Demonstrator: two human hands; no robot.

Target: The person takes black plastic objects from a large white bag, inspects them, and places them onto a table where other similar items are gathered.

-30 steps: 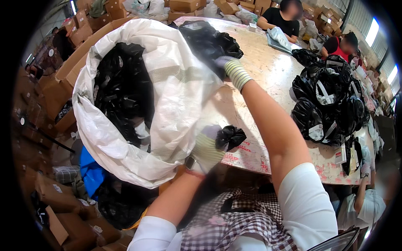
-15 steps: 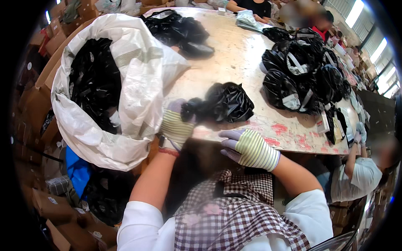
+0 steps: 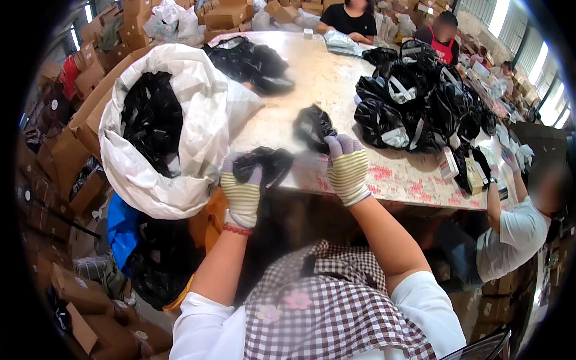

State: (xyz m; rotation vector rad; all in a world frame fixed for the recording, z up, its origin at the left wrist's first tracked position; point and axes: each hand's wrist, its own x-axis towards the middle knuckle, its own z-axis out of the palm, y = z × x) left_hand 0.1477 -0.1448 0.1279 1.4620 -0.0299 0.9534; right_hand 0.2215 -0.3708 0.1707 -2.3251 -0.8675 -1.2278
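Observation:
My left hand [image 3: 243,195], in a striped knit glove, pinches a crumpled black plastic bag [image 3: 269,165] at the table's near edge. In the same kind of glove, my right hand [image 3: 348,171] has its fingers closed on the near end of a dark, shiny bundle [image 3: 313,128], which looks like black plastic and is partly blurred. The two black pieces are apart, with bare tabletop [image 3: 300,171] between them. Close to my left hand stands a large white woven sack [image 3: 204,120], its mouth open and black plastic [image 3: 153,123] inside.
A heap of black plastic bundles [image 3: 420,99] covers the table's right side, with small boxes [image 3: 447,163] beside it. More black bags [image 3: 249,60] lie at the far left. Co-workers stand at the far edge and at the right [image 3: 510,240]. Cardboard boxes [image 3: 90,294] fill the left side.
My right hand has moved forward from the table edge and closed on a dark bundle. My left hand has turned, fingers up, with the black bag now clearly visible. The view has shifted slightly.

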